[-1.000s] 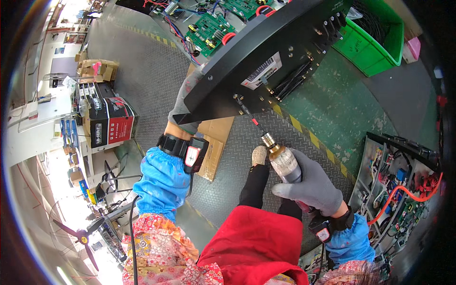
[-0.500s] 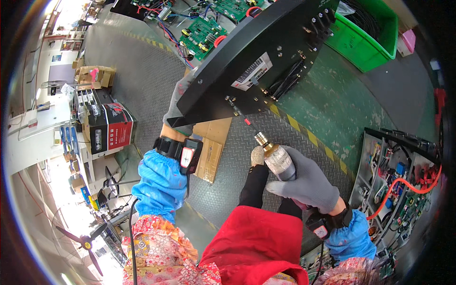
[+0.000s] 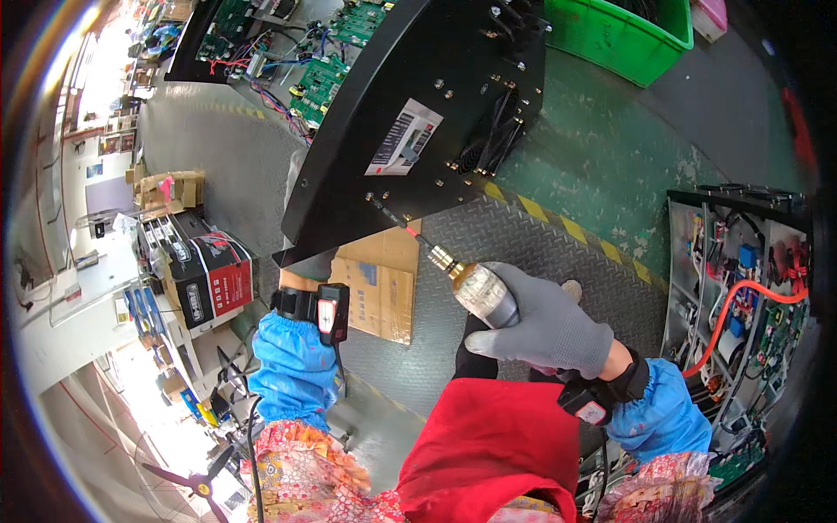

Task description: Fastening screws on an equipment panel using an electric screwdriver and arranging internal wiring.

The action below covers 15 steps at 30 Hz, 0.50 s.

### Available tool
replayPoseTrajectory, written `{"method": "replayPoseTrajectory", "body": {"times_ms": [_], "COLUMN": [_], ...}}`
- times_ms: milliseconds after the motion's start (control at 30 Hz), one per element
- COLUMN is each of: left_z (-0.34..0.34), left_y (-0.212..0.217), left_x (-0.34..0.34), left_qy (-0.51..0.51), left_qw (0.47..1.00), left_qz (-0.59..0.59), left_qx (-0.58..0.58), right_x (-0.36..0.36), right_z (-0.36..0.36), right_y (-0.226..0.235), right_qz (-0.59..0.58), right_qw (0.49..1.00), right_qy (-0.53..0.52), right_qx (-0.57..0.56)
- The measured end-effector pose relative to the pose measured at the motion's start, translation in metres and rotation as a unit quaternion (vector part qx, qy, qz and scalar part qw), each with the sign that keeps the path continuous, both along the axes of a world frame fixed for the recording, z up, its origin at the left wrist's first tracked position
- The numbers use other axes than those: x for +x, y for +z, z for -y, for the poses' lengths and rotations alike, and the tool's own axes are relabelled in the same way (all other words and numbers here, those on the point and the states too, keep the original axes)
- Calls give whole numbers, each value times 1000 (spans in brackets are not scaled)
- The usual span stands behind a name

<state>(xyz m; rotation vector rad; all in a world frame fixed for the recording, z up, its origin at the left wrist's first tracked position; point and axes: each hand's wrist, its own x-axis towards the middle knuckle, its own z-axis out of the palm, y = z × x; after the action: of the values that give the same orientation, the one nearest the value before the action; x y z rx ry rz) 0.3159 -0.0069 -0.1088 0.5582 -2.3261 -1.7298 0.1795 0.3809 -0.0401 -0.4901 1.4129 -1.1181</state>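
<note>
My right hand [image 3: 545, 322], in a grey glove, grips an electric screwdriver [image 3: 471, 281] with a clear amber body. Its bit reaches up-left and its tip touches a screw at the lower edge of a large black metal panel [image 3: 418, 96]. The panel stands tilted and carries a white label and a dark vent. My left hand [image 3: 301, 260] is mostly hidden under the panel's lower left corner and holds that edge. A black band with a red device [image 3: 331, 312] sits on the left wrist, above a blue sleeve.
A flat cardboard piece [image 3: 379, 279] lies on the grey tread-plate floor. A green bin [image 3: 615, 35] stands at the top right. An open cabinet with wiring and an orange cable [image 3: 741, 296] is at the right. Green circuit boards [image 3: 318, 83] and boxes [image 3: 205, 270] are at the left.
The view has drawn closer to the black panel. My right hand has carried the screwdriver up-left until its bit meets the panel's lower edge. My left hand stays under the panel's corner.
</note>
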Motion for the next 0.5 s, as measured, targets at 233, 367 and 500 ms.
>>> {"method": "replayPoseTrajectory", "body": {"times_ms": [233,367,500], "left_z": [-4,67,159], "left_y": [-16,-73,-65], "left_x": [4,21,85], "left_qy": [21,66,123], "left_qw": [1000,990,971], "left_qz": [-19,-29,-38], "left_qx": [1,119,203], "right_x": [1,-4,7], "right_z": [-2,0,-2], "right_y": [-3,5,0], "right_qz": [-4,-2,-39], "right_qw": [1000,1000,999], "right_qy": [-10,5,-18], "right_qx": [-16,27,-30]}}
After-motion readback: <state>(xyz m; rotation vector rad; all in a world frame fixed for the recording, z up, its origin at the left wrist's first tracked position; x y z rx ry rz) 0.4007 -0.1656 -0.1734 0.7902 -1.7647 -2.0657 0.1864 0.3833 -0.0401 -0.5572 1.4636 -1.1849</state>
